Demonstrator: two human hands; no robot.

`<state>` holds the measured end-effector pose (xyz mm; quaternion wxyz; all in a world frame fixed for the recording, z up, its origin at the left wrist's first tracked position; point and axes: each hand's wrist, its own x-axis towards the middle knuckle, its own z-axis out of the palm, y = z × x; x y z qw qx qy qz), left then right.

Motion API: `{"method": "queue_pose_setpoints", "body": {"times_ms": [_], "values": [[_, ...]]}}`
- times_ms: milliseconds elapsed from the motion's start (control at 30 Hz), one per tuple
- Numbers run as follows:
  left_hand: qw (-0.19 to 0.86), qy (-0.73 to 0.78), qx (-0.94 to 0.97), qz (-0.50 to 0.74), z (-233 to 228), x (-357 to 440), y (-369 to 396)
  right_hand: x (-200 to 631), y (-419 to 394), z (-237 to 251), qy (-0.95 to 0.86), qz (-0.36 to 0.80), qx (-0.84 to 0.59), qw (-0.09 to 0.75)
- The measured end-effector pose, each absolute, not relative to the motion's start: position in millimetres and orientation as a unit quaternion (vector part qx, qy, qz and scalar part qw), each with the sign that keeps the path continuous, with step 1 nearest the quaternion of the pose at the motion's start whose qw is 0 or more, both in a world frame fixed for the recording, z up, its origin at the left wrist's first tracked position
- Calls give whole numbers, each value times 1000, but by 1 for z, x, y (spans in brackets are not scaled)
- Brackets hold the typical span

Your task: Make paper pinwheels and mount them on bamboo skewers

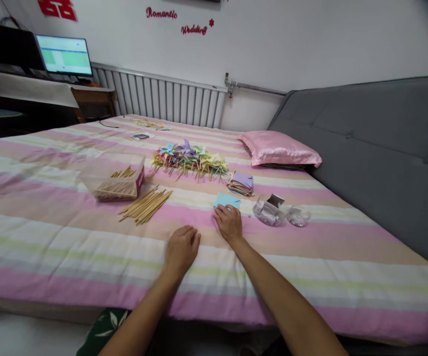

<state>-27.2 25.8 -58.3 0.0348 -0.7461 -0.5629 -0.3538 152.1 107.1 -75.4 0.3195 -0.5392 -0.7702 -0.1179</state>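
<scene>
Centre of frame, low: the right hand [229,223] lies palm down on the striped bedsheet [50,237], fingers loosely spread and flat, fingertips touching the near edge of a light blue paper square [227,200]; nothing is gripped. The left hand [181,248] rests just left and nearer, fingers curled loosely downward against the sheet, holding nothing. Left of centre, a loose bundle of wooden sticks [146,205] lies beside a clear plastic box [115,180] containing more sticks. Above centre sits a heap of coloured paper pinwheels [189,159]. A stack of coloured paper squares [241,183] lies just above right of the blue square. Right of it stand two small clear containers [280,212]. A pink pillow [278,148] occupies the upper right.
</scene>
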Motion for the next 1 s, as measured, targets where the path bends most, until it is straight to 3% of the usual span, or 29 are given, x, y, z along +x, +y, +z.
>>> {"method": "queue_pose_setpoints", "body": {"times_ms": [467, 833, 1000], "values": [[28, -562, -747, -354, -59, -28, 26, 153, 110, -79, -752, -119, -558, 330], [32, -562, -744, -360, -59, -27, 27, 151, 108, -79, -661, -141, -608, 417], [33, -562, -738, -371, -60, -27, 26, 148, 95, -72, -701, -149, -549, 431]]}}
